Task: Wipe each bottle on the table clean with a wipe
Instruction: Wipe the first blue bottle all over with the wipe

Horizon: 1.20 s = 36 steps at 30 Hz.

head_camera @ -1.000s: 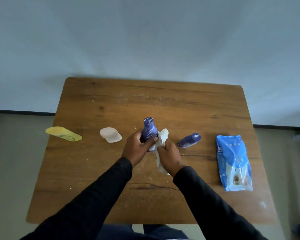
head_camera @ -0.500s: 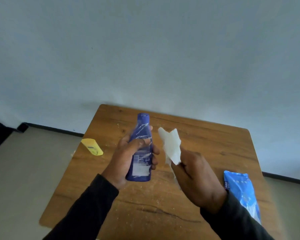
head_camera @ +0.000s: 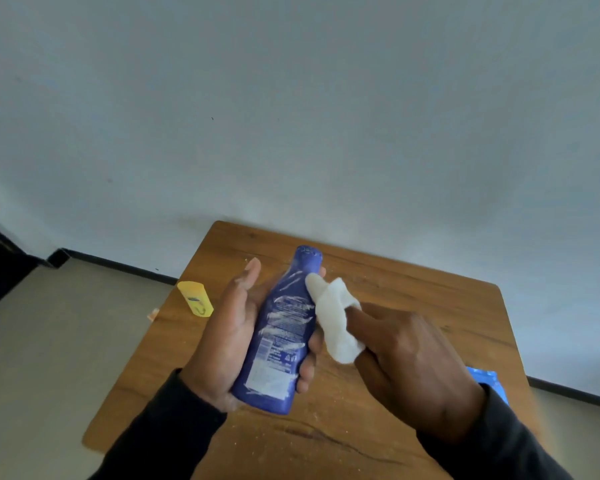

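Note:
A dark blue bottle (head_camera: 281, 334) with white print on its label is held up above the table, cap pointing away from me. My left hand (head_camera: 226, 337) grips its lower body, fingers curled round the far side and thumb raised beside the neck. My right hand (head_camera: 409, 362) holds a white wipe (head_camera: 336, 317) wrapped over its fingers, and the wipe touches the bottle's right side near the shoulder. A yellow bottle (head_camera: 195, 298) lies at the table's left edge.
The wooden table (head_camera: 413, 299) carries crumbs and a dark crack near the front. A blue wipes pack (head_camera: 489, 382) peeks out behind my right wrist. A white wall and black skirting stand behind; beige floor lies to the left.
The bottle has been lifted off the table and brought closer to the camera. My right hand has moved the wipe from beside the bottle onto its side. The view tilted up.

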{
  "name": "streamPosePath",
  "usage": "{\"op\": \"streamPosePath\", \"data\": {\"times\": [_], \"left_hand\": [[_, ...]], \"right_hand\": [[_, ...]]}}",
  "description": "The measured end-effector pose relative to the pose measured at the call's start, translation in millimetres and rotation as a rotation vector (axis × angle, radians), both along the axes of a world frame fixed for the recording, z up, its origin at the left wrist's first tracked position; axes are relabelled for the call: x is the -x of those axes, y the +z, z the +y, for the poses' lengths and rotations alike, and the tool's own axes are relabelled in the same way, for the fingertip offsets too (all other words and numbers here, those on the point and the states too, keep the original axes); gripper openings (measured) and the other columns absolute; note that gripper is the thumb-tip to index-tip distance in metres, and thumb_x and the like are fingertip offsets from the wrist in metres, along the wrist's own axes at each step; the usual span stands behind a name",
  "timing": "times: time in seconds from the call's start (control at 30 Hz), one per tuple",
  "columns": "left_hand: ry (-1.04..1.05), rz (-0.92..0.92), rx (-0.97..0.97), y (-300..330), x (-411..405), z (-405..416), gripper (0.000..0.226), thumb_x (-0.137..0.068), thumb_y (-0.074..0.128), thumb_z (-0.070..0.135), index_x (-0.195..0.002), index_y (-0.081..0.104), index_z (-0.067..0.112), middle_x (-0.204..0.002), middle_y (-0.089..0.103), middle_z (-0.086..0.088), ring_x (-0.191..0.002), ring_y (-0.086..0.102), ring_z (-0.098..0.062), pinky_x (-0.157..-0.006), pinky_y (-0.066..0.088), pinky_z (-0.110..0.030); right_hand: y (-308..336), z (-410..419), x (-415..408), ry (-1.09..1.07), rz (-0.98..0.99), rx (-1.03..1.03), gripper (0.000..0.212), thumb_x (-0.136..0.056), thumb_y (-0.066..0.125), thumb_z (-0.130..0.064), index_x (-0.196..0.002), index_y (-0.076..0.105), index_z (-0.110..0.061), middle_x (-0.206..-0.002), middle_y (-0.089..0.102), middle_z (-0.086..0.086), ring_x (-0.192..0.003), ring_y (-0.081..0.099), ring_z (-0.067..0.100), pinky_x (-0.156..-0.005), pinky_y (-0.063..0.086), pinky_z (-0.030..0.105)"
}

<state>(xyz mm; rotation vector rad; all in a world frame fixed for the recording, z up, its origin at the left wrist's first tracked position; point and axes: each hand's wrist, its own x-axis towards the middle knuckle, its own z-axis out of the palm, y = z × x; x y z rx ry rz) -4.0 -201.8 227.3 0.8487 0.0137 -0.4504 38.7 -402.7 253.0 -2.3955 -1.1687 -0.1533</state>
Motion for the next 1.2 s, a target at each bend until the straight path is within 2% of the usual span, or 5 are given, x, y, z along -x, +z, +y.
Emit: {"op": "streamPosePath", "data": {"times": [0.07, 0.3, 0.73, 0.83, 1.2], "left_hand": [[-0.022, -0.002, -0.014, 1.7, 2.9, -2.3, 0.080, -0.094, 0.027, 0.073, -0.141, 0.052, 0.014, -0.079, 0.063, -0.020, -0.056, 0.064, -0.028, -0.055, 0.054, -0.035], [-0.051, -0.007, 0.008, 6.1, 7.5, -6.1, 0.080, -0.090, 0.030, 0.077, -0.130, 0.057, 0.013, -0.081, 0.062, -0.022, -0.058, 0.064, -0.029, -0.056, 0.054, -0.035], [-0.033, -0.099, -0.328, 1.7, 7.0, -14.0, 0.099, -0.056, 0.042, 0.100, -0.120, 0.065, 0.029, -0.083, 0.065, -0.019, -0.061, 0.062, -0.027, -0.057, 0.053, -0.031], [-0.035, -0.098, -0.315, 0.7, 5.9, -14.6, 0.095, -0.052, 0.046, 0.100, -0.121, 0.064, 0.038, -0.084, 0.065, -0.019, -0.061, 0.063, -0.025, -0.057, 0.054, -0.029], [-0.115, -0.019, -0.069, -7.0, 3.0, -4.2, 0.097, -0.076, 0.020, 0.088, -0.132, 0.057, 0.018, -0.083, 0.065, -0.024, -0.060, 0.066, -0.028, -0.059, 0.057, -0.036]], "right_hand": [[2.3, 1.5, 6.4, 0.030, -0.003, 0.007, 0.013, -0.081, 0.046, -0.019, -0.086, 0.041, -0.029, -0.071, 0.052, -0.008, -0.051, 0.046, 0.022, -0.043, 0.027, 0.026], [16.2, -0.7, 9.1, -0.087, -0.056, 0.022, 0.011, -0.081, 0.044, -0.021, -0.090, 0.044, -0.027, -0.068, 0.050, -0.009, -0.048, 0.047, 0.022, -0.039, 0.030, 0.029], [18.5, 5.8, 16.7, -0.132, -0.067, 0.173, 0.019, -0.081, 0.039, -0.032, -0.100, 0.044, -0.030, -0.065, 0.058, -0.006, -0.046, 0.053, 0.026, -0.039, 0.034, 0.029], [20.6, 2.4, 6.1, -0.190, -0.094, 0.138, 0.022, -0.087, 0.036, -0.031, -0.105, 0.048, -0.027, -0.067, 0.061, -0.005, -0.045, 0.053, 0.019, -0.038, 0.036, 0.026], [10.5, 0.7, 12.3, -0.053, -0.074, 0.111, 0.017, -0.079, 0.045, -0.027, -0.096, 0.043, -0.030, -0.070, 0.059, -0.006, -0.048, 0.053, 0.026, -0.039, 0.034, 0.029]]}}
